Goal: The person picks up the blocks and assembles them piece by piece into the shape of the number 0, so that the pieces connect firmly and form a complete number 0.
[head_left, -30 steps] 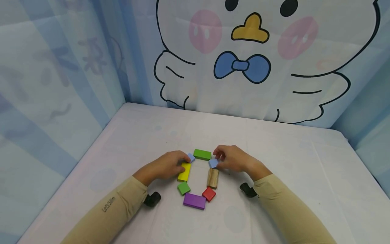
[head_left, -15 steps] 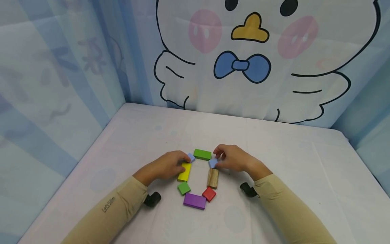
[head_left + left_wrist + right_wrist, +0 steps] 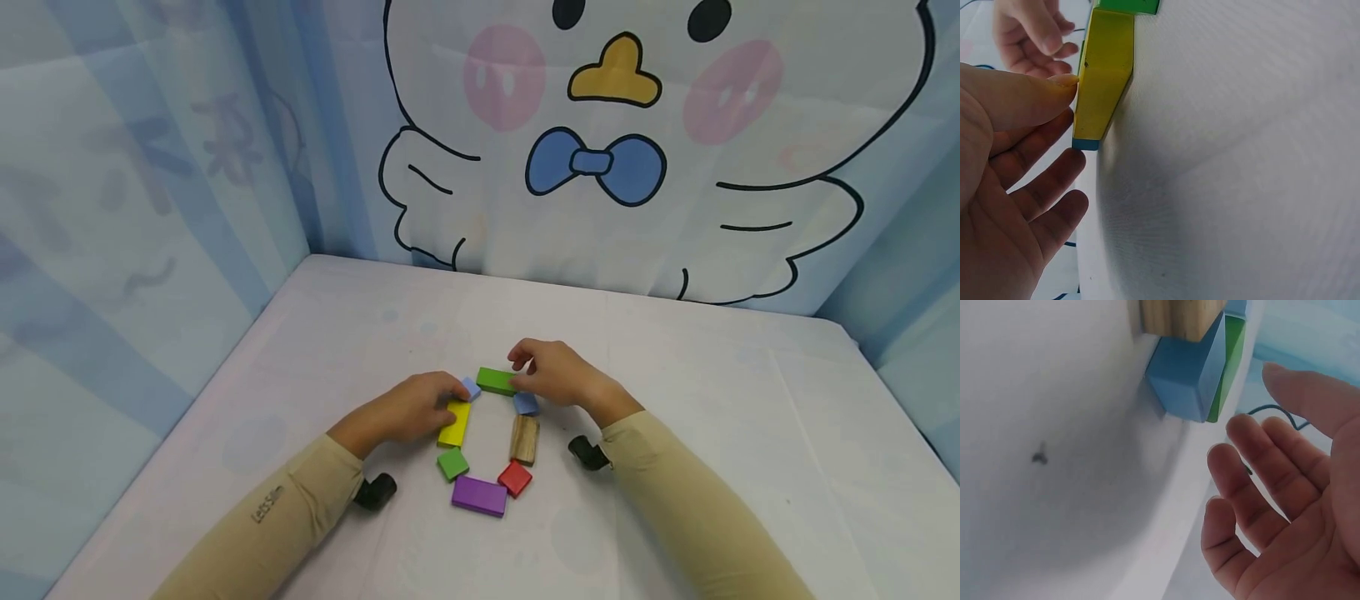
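In the head view, colored blocks form a ring on the white cloth. My left hand (image 3: pixel 408 408) touches the yellow block (image 3: pixel 453 427) with its thumb. Its index finger is beside a light blue block (image 3: pixel 472 387). In the left wrist view the fingers (image 3: pixel 1054 181) are loosely bent, gripping nothing. My right hand (image 3: pixel 558 375) hovers by the right end of the long green block (image 3: pixel 493 381), just above the other blue block (image 3: pixel 527 405). The right wrist view shows its fingers (image 3: pixel 1229 469) relaxed, apart from that blue block.
A wooden block (image 3: pixel 524 440), a red block (image 3: pixel 515 479), a purple block (image 3: pixel 479 496) and a small green block (image 3: pixel 453 463) make up the near part of the ring. A printed curtain (image 3: pixel 600 233) stands behind the cloth-covered table (image 3: pixel 712 400).
My right hand has come off the right blue block and moved left and away from me, toward the long green block. The left hand and the blocks look unmoved.
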`<state>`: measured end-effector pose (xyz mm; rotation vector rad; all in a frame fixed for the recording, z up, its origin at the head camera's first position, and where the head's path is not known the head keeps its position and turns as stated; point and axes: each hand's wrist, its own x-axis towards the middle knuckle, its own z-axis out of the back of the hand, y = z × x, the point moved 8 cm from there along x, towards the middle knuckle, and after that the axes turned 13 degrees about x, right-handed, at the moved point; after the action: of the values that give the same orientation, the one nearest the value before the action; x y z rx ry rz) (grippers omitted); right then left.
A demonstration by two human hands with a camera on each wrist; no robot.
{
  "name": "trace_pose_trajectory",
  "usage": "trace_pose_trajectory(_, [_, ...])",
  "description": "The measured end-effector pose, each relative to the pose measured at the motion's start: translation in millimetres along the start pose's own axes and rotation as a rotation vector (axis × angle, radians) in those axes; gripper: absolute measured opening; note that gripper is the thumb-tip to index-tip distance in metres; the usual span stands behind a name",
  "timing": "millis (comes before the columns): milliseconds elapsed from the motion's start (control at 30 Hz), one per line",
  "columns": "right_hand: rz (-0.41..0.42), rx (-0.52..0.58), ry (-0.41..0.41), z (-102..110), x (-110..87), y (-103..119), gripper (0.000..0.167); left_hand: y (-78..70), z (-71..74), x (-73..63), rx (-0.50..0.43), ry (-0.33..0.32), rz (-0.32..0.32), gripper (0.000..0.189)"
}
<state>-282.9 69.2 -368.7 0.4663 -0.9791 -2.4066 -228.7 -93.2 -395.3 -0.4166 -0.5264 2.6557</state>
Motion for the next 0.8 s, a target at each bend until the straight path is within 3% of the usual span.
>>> trace_pose_trajectory(333, [-0.046,-0.038,0.029,-11,15.8,-1,0.034,0.7,-0.4,-0.3,0.006,0.001,-0.004,0.029])
trace_pose_trajectory(800, [-0.054,-0.070,0.053,-17,20.6,5,0.033,0.4,1.0,0.4,0.008,-0.003,-0.017,0.029])
